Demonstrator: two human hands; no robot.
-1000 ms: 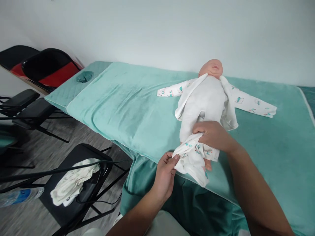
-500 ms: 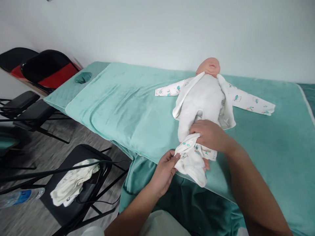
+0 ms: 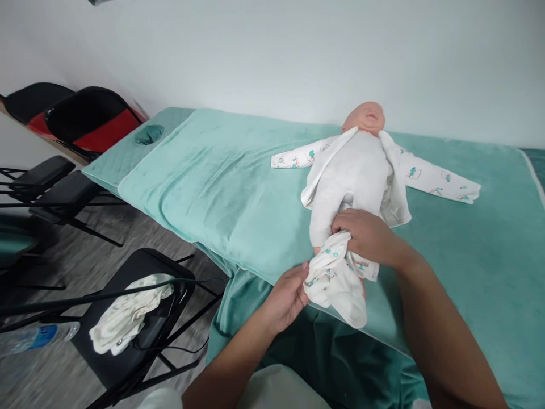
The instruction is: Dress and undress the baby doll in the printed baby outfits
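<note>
A baby doll (image 3: 355,153) lies on its back on a green-covered massage table (image 3: 204,170), its head toward the wall. Its white cloth body shows between the open fronts of a printed white jacket (image 3: 438,177) with both sleeves spread out. Around the doll's lower legs are bunched white baby pants (image 3: 336,289) with a small coloured print. My left hand (image 3: 286,300) pinches the left edge of the pants near the foot. My right hand (image 3: 368,236) is closed on the waist part of the pants between the legs; its fingertips are partly hidden.
A black folding chair (image 3: 149,312) at the lower left carries a crumpled pale cloth (image 3: 130,312). A water bottle (image 3: 40,336) and a dark cable (image 3: 106,294) are beside it. Black and red chairs (image 3: 91,122) stand by the wall. The table has a face hole (image 3: 149,134).
The pants' cloth at my left hand has shifted slightly, covering more around the foot. My right hand keeps its hold. The whole view has moved a little.
</note>
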